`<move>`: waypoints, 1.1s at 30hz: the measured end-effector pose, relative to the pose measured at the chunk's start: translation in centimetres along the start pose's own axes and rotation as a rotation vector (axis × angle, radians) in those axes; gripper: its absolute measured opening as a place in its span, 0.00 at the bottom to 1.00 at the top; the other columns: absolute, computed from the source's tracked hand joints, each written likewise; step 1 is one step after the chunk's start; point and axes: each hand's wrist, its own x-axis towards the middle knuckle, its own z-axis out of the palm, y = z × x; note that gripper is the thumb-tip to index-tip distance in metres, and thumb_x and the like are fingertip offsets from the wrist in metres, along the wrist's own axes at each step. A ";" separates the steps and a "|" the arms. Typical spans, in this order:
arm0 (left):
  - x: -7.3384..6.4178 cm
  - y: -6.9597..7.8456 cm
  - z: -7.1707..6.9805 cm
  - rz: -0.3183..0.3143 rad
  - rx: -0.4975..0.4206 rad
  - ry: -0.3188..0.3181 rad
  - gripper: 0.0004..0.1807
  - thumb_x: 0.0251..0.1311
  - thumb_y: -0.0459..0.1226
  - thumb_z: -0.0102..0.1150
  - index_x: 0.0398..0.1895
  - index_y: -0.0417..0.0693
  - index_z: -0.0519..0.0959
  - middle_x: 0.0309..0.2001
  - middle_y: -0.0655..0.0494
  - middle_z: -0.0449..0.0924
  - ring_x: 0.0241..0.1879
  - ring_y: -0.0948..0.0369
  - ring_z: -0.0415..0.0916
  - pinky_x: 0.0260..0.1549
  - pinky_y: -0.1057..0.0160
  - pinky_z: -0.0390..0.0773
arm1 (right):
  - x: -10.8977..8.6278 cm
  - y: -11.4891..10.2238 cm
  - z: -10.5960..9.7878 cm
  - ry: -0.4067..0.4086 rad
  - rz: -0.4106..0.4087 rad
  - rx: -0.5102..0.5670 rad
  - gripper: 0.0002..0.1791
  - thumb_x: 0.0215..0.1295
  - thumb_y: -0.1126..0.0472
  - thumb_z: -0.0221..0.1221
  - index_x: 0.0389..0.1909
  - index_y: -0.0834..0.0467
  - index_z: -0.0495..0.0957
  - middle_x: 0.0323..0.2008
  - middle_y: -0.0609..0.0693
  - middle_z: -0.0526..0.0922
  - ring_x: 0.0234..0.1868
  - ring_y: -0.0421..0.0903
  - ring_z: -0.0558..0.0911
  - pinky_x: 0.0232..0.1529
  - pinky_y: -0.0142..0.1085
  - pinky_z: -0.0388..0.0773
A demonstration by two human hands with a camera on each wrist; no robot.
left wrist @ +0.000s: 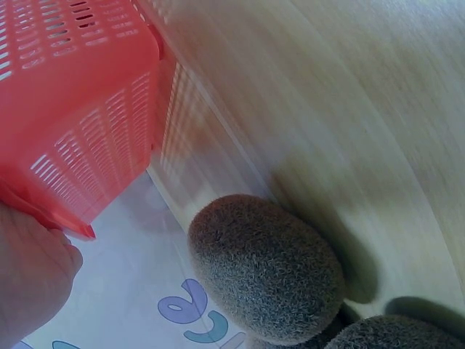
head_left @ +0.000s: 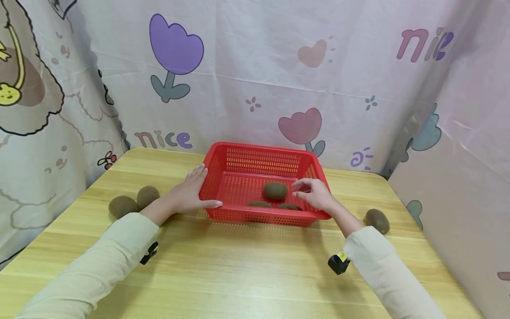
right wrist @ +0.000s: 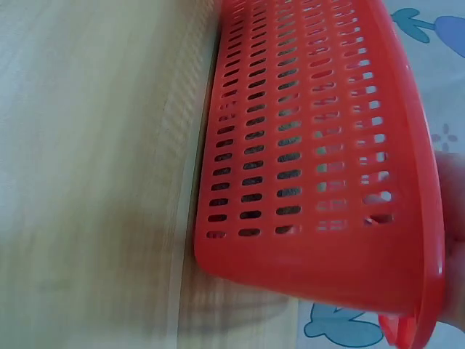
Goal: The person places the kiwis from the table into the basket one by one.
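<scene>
My left hand rests on the left side of the red plastic basket, thumb stretched along the front rim; the left wrist view shows part of this hand by the rim. My right hand is over the basket's right part, fingers loosely bent with nothing between them. Just left of its fingertips a kiwi lies on the basket floor. Two more kiwis, one of them the nearer left kiwi, are partly hidden behind the front wall. In the right wrist view, dark shapes show through the basket's slots.
On the table, left of the basket, lie a kiwi and another kiwi; the left wrist view shows a kiwi close up. A single kiwi lies to the right. A printed curtain hangs behind.
</scene>
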 end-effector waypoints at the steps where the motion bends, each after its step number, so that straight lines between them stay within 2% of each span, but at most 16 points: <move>1: 0.0 0.0 0.0 -0.001 0.000 -0.001 0.64 0.44 0.68 0.56 0.72 0.37 0.39 0.74 0.42 0.34 0.73 0.44 0.33 0.67 0.38 0.46 | -0.2 0.0 0.0 0.041 -0.007 0.006 0.16 0.60 0.65 0.60 0.48 0.67 0.77 0.43 0.61 0.82 0.41 0.50 0.80 0.42 0.37 0.79; 6: -0.1 -0.2 0.1 0.005 0.003 0.001 0.64 0.44 0.67 0.57 0.72 0.37 0.39 0.74 0.42 0.34 0.73 0.44 0.34 0.67 0.38 0.47 | -1.1 0.3 -0.3 0.276 -0.030 0.047 0.14 0.59 0.66 0.60 0.46 0.66 0.78 0.41 0.62 0.83 0.39 0.47 0.80 0.38 0.25 0.76; 11: -0.1 -0.2 0.2 0.012 0.003 0.009 0.64 0.44 0.68 0.56 0.72 0.37 0.39 0.74 0.41 0.34 0.73 0.43 0.34 0.67 0.38 0.47 | -2.0 0.9 -1.0 0.481 0.007 0.147 0.15 0.59 0.66 0.60 0.46 0.68 0.78 0.44 0.65 0.82 0.38 0.34 0.79 0.37 0.15 0.73; 15: -0.1 -0.2 0.2 0.012 0.004 0.010 0.64 0.44 0.68 0.56 0.72 0.37 0.39 0.74 0.41 0.34 0.73 0.43 0.34 0.67 0.38 0.46 | -2.7 1.7 -1.7 0.623 0.058 0.203 0.16 0.59 0.66 0.60 0.47 0.70 0.77 0.47 0.66 0.80 0.37 0.26 0.76 0.40 0.14 0.73; 19: -0.1 -0.2 0.2 0.018 0.003 0.014 0.64 0.44 0.67 0.55 0.72 0.36 0.39 0.74 0.41 0.34 0.73 0.43 0.34 0.67 0.38 0.46 | -3.4 3.0 -2.2 0.749 0.078 0.204 0.16 0.58 0.67 0.60 0.47 0.70 0.77 0.47 0.65 0.80 0.38 0.25 0.73 0.47 0.21 0.73; 22: -0.1 -0.2 0.1 0.022 0.010 0.017 0.64 0.45 0.68 0.55 0.72 0.35 0.40 0.74 0.40 0.35 0.73 0.42 0.34 0.67 0.38 0.46 | -4.1 4.0 -2.4 0.803 0.082 0.189 0.18 0.58 0.66 0.60 0.48 0.70 0.76 0.48 0.66 0.80 0.41 0.30 0.74 0.49 0.24 0.70; 26: -0.1 -0.2 0.1 0.018 0.018 0.009 0.64 0.45 0.68 0.54 0.72 0.35 0.39 0.74 0.41 0.34 0.73 0.43 0.34 0.67 0.39 0.46 | -5.0 5.3 -2.5 0.831 0.105 0.158 0.20 0.58 0.66 0.60 0.50 0.70 0.75 0.50 0.66 0.78 0.48 0.47 0.75 0.51 0.26 0.68; 30: 0.0 -0.1 0.1 0.010 0.012 0.004 0.64 0.44 0.68 0.55 0.72 0.37 0.39 0.74 0.42 0.34 0.73 0.44 0.34 0.67 0.38 0.46 | -5.8 6.5 -2.6 0.842 0.153 0.150 0.23 0.57 0.65 0.61 0.54 0.70 0.72 0.54 0.66 0.75 0.55 0.56 0.73 0.57 0.38 0.68; 33: -0.2 -0.1 0.2 0.014 -0.007 0.017 0.64 0.44 0.67 0.56 0.72 0.36 0.40 0.74 0.41 0.35 0.73 0.43 0.34 0.66 0.37 0.47 | -6.4 7.2 -2.6 0.844 0.221 0.162 0.29 0.57 0.64 0.61 0.59 0.68 0.68 0.59 0.67 0.71 0.60 0.60 0.68 0.62 0.49 0.63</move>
